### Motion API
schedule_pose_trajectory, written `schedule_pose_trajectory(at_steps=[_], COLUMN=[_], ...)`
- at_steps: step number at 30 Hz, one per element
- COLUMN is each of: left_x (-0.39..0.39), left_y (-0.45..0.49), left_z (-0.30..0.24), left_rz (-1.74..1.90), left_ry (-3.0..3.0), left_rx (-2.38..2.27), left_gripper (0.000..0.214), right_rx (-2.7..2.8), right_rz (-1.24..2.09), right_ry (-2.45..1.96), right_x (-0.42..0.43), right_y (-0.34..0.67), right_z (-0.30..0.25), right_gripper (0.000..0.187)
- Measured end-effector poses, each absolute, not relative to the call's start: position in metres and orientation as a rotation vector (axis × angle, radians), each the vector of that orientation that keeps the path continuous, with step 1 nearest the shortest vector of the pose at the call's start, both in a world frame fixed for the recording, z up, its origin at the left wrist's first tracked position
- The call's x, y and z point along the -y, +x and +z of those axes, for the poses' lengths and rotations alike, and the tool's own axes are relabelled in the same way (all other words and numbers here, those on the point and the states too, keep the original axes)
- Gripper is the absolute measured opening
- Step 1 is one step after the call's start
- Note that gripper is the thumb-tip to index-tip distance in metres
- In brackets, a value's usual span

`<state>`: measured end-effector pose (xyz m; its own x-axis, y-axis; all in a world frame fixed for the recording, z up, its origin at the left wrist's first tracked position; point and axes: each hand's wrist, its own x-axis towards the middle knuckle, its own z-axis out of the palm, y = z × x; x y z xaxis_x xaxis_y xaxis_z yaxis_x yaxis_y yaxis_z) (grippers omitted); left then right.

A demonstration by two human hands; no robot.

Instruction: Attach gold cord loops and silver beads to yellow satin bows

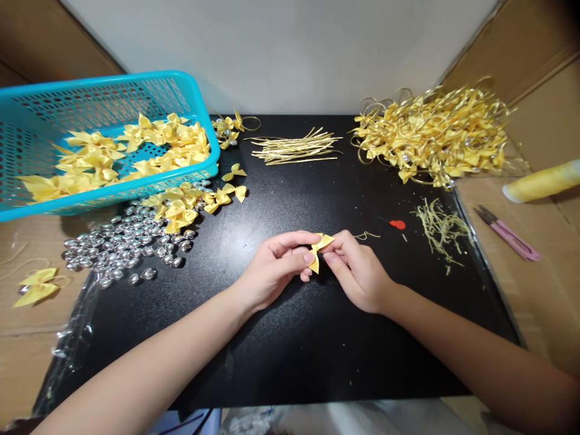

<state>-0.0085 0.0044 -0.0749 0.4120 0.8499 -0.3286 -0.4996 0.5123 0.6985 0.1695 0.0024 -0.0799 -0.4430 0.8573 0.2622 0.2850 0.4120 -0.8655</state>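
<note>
A small yellow ribbon bow (316, 261) is held over the middle of the black table. My left hand (281, 263) is closed on it, the thumb in front and the fingers behind. My right hand (356, 272) pinches at the bow's right side, thumb and forefinger together; whether something thin is also between those fingertips is hidden. A pale thread (368, 234) shows on the table just beyond my right hand. Farther right lies a flat red piece (397, 225) with a thin dark wire, like a needle threader.
A turquoise basket (199, 99) of yellow bows stands at left, with silver beads (131, 235) and loose bows (179, 205) before it. Gold ties (294, 148) lie at the back. Finished-looking bows (430, 133), thread scraps (441, 229), pink-handled snips (507, 234) and a yellow roll (544, 181) are at right.
</note>
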Motion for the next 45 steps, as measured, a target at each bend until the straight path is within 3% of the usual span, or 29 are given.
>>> schedule_pose_trajectory(at_steps=[36,45], left_x=[-0.0028,-0.0041], left_y=[-0.0071,-0.0058], left_z=[-0.0775,-0.0754], left_rz=[0.939,1.006], left_ry=[0.624,0.589], left_rx=[-0.789,-0.817], left_gripper=[0.021,0.011], right_rx=[2.003,1.982], right_rz=[0.838,0.861], right_ry=[-0.996,-1.014], right_x=[-0.0029,-0.0027], right_y=[0.1683,0.1692], right_z=[-0.0799,-0.0798], right_gripper=[0.012,0.011])
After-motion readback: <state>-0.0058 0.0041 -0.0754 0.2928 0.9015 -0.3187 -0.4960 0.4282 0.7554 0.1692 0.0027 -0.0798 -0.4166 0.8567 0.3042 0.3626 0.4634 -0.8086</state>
